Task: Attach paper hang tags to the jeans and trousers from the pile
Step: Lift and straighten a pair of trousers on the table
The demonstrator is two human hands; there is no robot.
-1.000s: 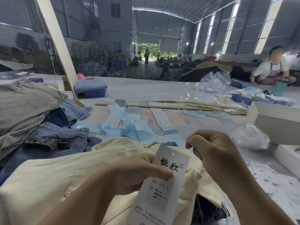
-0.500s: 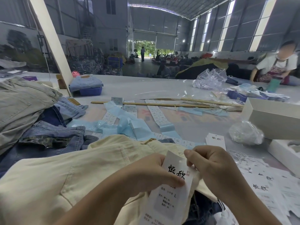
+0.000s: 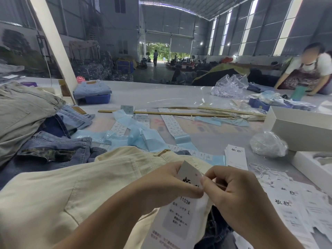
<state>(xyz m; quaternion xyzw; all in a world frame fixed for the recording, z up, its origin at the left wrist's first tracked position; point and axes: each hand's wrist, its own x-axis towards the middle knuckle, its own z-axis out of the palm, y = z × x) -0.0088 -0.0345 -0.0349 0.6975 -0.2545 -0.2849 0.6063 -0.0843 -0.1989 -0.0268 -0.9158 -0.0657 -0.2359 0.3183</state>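
Both hands have dropped lower and drawn together over the cream trousers [image 3: 75,193] on the table [image 3: 206,139]. Her left hand [image 3: 161,186] pinches the top of the hang tag [image 3: 179,216] with curled fingers, and the right hand [image 3: 231,193] has closed in, its fingers pinched at the tag's punched hole, seemingly on a thread too fine to make out. From here the loop could miss the hole or slip free if the tag twists. More tags [image 3: 236,156] and loose strings [image 3: 264,170] lie just to the right.
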